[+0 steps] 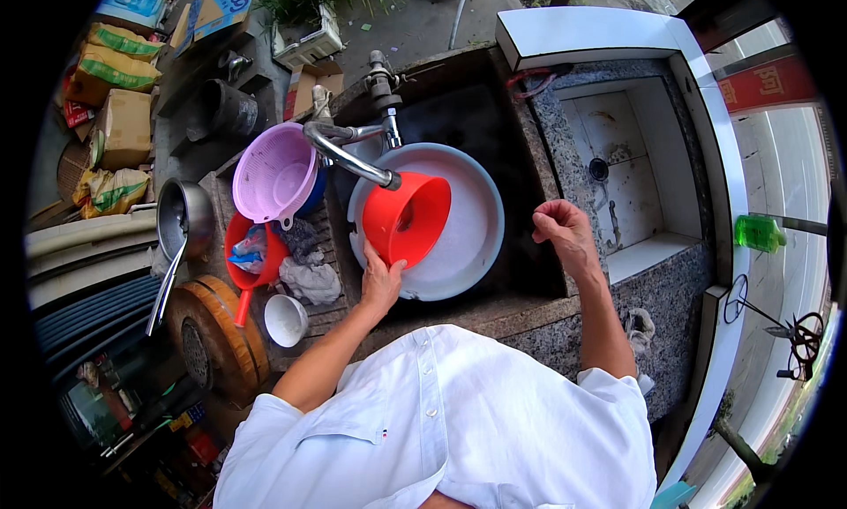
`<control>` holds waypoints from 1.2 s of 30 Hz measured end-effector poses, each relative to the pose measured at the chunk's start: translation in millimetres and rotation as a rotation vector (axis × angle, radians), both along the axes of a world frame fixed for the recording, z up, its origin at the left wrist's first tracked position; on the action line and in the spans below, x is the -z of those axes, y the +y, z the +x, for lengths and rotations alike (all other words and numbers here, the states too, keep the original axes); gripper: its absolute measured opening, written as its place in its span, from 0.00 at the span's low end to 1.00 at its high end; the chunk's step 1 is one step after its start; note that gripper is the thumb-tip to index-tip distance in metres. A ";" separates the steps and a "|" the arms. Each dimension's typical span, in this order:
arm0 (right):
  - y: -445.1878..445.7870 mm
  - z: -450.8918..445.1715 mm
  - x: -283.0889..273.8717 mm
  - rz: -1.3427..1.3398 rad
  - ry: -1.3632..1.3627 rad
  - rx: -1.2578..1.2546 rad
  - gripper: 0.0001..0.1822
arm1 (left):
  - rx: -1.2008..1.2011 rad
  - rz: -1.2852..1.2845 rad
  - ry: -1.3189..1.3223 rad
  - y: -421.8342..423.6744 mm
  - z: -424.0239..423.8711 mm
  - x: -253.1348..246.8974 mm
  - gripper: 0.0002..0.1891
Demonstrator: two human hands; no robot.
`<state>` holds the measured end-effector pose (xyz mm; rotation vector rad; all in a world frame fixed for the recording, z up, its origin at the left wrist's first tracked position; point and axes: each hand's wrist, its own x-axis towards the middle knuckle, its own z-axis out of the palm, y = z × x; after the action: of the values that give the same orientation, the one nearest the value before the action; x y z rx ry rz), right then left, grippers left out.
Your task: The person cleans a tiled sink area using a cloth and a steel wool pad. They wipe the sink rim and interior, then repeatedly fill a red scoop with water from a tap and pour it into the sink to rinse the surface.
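Note:
My left hand [380, 281] grips the lower rim of a red plastic bowl [386, 219], fingers outside and thumb near the edge. The bowl is tilted with its mouth toward the right, over a pale blue-rimmed wash basin [471, 228]. The spout of a metal faucet [357, 167] hangs over the bowl's upper side. Under both lies a dark stone sink [456, 112]. Above the sink's right edge, my right hand [562, 231] is raised with its fingers curled closed; nothing shows in it.
At left stand a pink plastic colander [265, 171], a red dipper [274, 261] holding a plastic bag, grey rags [311, 281], a white bowl [286, 320], a metal ladle pan [192, 218] and a round wooden chopping block [228, 340]. A tiled basin [628, 171] lies right.

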<state>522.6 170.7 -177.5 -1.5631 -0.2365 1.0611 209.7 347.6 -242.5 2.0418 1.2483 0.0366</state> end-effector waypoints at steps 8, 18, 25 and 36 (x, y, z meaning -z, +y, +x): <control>-27.4 -130.8 -5.1 -0.152 -0.452 -0.030 0.05 | 0.072 -0.087 0.072 11.4 18.9 38.2 0.42; -36.3 -182.4 -41.9 -0.206 0.301 -0.054 0.32 | -0.253 -1.274 -0.424 -25.8 41.0 -61.9 0.18; -34.8 -170.9 -36.0 0.213 0.555 0.226 0.31 | -0.167 -1.213 -0.378 -73.2 86.1 -100.0 0.20; -96.5 -56.1 -56.9 0.220 0.427 0.787 0.15 | 0.448 -1.107 -0.339 -86.3 87.2 -154.7 0.34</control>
<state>466.4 74.2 -120.6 -1.0406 0.5057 0.6760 296.9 261.3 -87.9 1.1980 0.3825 -0.4109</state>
